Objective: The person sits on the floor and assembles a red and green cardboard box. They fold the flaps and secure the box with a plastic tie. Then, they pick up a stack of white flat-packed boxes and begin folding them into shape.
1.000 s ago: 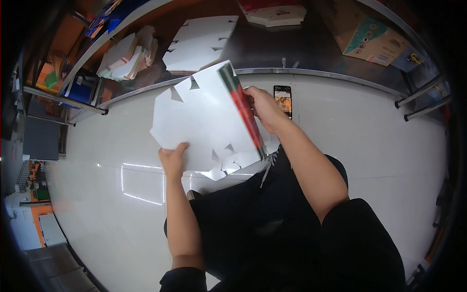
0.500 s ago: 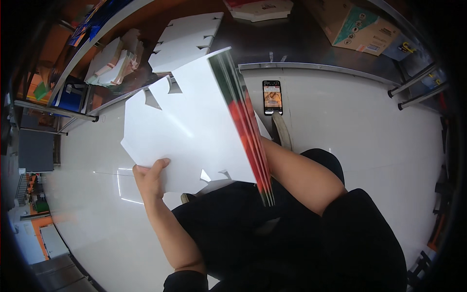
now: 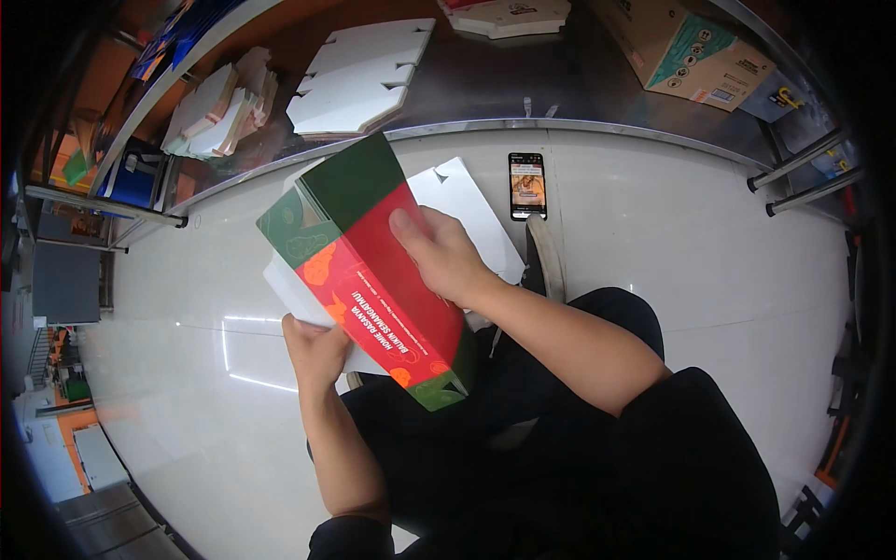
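Note:
A red and green printed cardboard box blank [image 3: 373,271], partly folded, is held tilted in front of me above my lap. My left hand [image 3: 317,350] grips its lower left edge, thumb on the near side, beside a strip of white inner board. My right hand [image 3: 437,257] is closed on the red panel at its right side, thumb lying across the print; its other fingers are mostly hidden. Behind my right hand a white notched cardboard panel [image 3: 455,201] sticks out; I cannot tell whether it belongs to the same blank.
Beyond the floor stands a low dark metal shelf [image 3: 485,93] bearing a stack of white flat blanks [image 3: 359,79], smaller folded cartons [image 3: 219,112], and a brown cardboard box [image 3: 705,61]. A phone [image 3: 527,187] with a lit screen lies on the floor, near my shoe [image 3: 544,252].
The white board has been turned so that its red and green printed side now shows. My right hand, hidden behind it before, is now visible on the red panel.

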Demonstrator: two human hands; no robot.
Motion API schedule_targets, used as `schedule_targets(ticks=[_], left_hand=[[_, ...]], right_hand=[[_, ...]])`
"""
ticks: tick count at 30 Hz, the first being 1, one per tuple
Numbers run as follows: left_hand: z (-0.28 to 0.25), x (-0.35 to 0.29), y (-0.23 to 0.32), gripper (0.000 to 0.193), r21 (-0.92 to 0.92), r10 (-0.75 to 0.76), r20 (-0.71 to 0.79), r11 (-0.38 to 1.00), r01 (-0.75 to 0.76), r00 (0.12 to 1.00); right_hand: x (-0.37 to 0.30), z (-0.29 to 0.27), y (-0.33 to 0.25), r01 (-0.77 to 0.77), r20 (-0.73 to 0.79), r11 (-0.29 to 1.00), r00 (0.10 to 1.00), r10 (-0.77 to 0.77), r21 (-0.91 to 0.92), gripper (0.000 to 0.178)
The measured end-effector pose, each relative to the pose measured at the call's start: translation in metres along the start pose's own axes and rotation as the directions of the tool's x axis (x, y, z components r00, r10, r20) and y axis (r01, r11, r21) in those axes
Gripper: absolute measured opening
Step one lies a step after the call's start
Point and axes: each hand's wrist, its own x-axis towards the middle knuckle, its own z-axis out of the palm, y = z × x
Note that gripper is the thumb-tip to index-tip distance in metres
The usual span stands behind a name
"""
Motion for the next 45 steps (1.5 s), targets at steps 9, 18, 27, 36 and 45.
schedule_targets(ticks=[9,18,27,36,45], left_hand=[[-0.012,0.004,-0.013,0.041,-0.173,0.013,0.124,0.985,0.009,0.992],[-0.019,0.0,-0.005,0.049,-0.22,-0.066,0.099,0.972,0.087,0.993],[0.013,-0.028,0.025,0.047,-0.31,0.119,0.22,0.95,-0.046,0.968],[-0.026,-0.012,0.037,0.039,-0.065,-0.138,-0.064,0.989,0.134,0.988],[-0.034,-0.009,0.022,0.034,-0.069,-0.066,-0.085,0.996,0.06,0.994]], right_hand=[[-0.003,-0.003,-0.008,-0.021,0.065,0.962,0.998,0.003,0.272,0.055],[0.009,-0.018,0.004,-0.067,0.059,0.984,0.997,0.058,0.166,0.069],[0.015,0.008,0.022,-0.254,-0.024,0.919,0.962,0.274,0.302,0.073],[0.001,-0.044,-0.006,-0.306,0.355,0.913,0.913,0.201,0.271,0.058],[0.001,-0.029,-0.001,0.348,0.343,0.769,0.922,-0.179,-0.536,0.041]])
